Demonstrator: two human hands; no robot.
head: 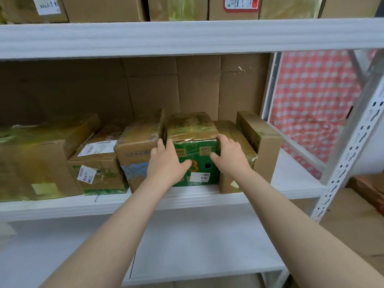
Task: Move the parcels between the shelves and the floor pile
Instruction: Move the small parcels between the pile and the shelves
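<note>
A green-fronted parcel [198, 154] with a taped brown top and a white label stands on the middle shelf [291, 183], wedged between other boxes. My left hand [166, 163] grips its left front edge, fingers slipped between it and the brown box [137, 150] to its left. My right hand [230, 156] holds its right front corner, thumb on the green face. A brown parcel [234, 142] sits tight against its right side, and a narrow upright box [259, 142] stands beyond that.
More parcels [97, 161] and a large carton [37, 163] line the shelf to the left. Boxes [104, 7] fill the upper shelf. The lower shelf [197, 246] is bare and white. A perforated steel upright [349, 159] and cardboard [353, 225] stand at the right.
</note>
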